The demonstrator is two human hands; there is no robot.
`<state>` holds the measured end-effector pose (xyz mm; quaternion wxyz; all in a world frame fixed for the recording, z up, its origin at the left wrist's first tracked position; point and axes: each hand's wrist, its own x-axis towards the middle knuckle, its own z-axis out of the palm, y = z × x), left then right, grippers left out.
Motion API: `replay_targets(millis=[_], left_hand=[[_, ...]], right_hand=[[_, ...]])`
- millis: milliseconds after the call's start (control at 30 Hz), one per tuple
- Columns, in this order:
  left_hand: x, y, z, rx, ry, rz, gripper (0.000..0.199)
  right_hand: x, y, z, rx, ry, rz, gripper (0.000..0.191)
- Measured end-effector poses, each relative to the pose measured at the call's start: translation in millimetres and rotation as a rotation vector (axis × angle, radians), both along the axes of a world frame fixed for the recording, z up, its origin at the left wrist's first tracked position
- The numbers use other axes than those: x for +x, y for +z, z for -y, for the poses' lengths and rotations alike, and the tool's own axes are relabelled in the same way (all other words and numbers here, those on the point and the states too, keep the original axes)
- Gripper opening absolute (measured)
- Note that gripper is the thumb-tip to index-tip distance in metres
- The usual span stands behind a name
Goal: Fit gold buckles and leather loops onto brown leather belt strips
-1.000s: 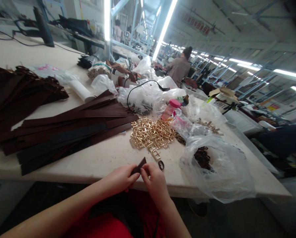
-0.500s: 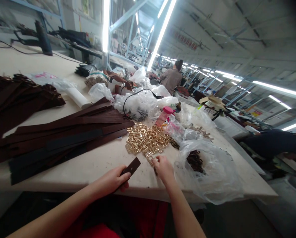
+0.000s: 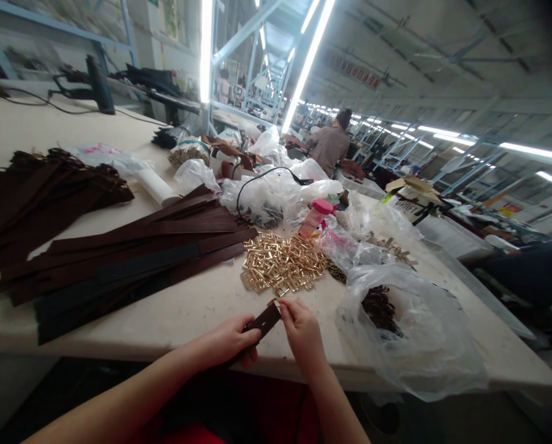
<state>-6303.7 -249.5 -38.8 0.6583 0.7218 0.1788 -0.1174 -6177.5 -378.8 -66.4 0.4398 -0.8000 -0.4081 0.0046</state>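
Near the table's front edge my left hand [image 3: 238,339] grips a dark brown strap [image 3: 265,317], its end pointing up and right. My right hand [image 3: 298,324] pinches a small gold buckle [image 3: 277,303] at that end of the strap; the fingers partly hide it. Just beyond both hands lies a heap of gold buckles [image 3: 285,262]. To the left, long dark brown strips [image 3: 155,237] are spread in a fan.
A clear plastic bag [image 3: 424,333] with dark loops stands open at the right. Behind the heap are a pink-lidded bottle [image 3: 316,217] and crumpled bags [image 3: 266,191]. Another bundle of strips [image 3: 49,191] lies far left. A person [image 3: 330,148] is in the background.
My right hand has left the edge of the buckle heap and come to the strap's end with a buckle. The view has shifted slightly, moving the scene rightward.
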Motion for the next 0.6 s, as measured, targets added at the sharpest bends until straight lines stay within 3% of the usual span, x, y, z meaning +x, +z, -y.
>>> replay_targets(millis=[200,300,367,400,500,600], left_hand=[[-3,5.8,0,-0.117,-0.036,0.093,0.037],[-8,10.8,-1,-0.155,-0.092,0.164,0.036],[-10,14.8,0,-0.16,-0.125,0.167,0.033],[-10,16.5,0,-0.154,-0.136,0.168,0.031],[-10,20.5,3,-0.116,-0.154,0.164,0.027],[-11,22.9,4,-0.067,-0.168,0.163,0.025]], right_hand=[[-31,-0.5,7,0.143,0.073,0.126,0.025],[-34,-2.4,11,0.285,-0.078,0.048,0.029],[-34,-1.9,11,0.337,-0.144,-0.183,0.043],[-35,-1.3,11,0.34,-0.109,-0.356,0.048],[-42,-1.1,7,0.354,0.096,-0.833,0.035],[-53,-4.0,5,0.415,0.154,-1.039,0.029]])
